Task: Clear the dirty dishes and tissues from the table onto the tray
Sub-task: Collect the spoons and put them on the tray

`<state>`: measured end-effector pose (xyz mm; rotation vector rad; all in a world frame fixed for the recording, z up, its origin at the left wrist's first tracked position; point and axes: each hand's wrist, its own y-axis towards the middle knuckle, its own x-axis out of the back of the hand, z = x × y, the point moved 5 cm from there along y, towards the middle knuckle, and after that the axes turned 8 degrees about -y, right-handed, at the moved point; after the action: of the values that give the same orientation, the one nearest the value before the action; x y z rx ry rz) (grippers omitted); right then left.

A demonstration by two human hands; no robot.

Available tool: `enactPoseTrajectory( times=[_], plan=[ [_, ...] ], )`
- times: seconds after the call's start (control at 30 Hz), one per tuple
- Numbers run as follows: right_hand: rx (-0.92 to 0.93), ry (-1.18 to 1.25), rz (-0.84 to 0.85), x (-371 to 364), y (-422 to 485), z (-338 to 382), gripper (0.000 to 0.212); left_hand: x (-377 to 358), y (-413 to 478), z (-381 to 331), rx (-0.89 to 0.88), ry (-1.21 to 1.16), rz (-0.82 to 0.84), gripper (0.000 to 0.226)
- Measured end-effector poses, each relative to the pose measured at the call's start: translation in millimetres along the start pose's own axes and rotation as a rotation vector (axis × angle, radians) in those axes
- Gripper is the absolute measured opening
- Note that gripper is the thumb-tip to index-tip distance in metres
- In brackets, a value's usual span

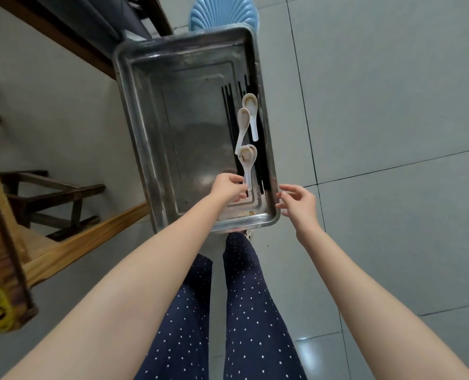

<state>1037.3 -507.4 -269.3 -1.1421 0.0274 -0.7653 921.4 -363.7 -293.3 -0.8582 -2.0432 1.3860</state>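
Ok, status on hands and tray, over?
Left hand pinching nearest spoon in tray. Right hand open, empty, by tray rim. Other spoons, chopsticks already in. Nothing blocking.

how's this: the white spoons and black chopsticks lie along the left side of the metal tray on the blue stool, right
No: in the head view the white spoons and black chopsticks lie along the right side of the metal tray on the blue stool.
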Motion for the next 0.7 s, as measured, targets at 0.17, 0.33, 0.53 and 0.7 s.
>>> enactPoseTrajectory(
  times=[0.17, 0.33, 0.53, 0.7],
  plan=[
    [0.061, -0.001, 0.016, 13.2, -44.3, 24.0, 0.019, 22.4, -61.2, -16.9, -0.106, -0.007, 0.013, 0.037],
    [0.126, -0.007, 0.016, 20.2, -95.4, 51.9, 0.021, 57.6, -130.4, -22.0, -0.183, -0.064, -0.038, 0.031],
    [0.177, 0.039, 0.015, 9.4, -158.6, 74.3, 0.020, 104.5, -200.9, -8.7, -0.264, -0.268, -0.083, 0.028],
    [0.231, -0.002, 0.042, -30.0, -212.6, 85.9, 0.019, 164.9, -245.7, 12.8, -0.326, -0.351, -0.111, 0.025]
  ],
)
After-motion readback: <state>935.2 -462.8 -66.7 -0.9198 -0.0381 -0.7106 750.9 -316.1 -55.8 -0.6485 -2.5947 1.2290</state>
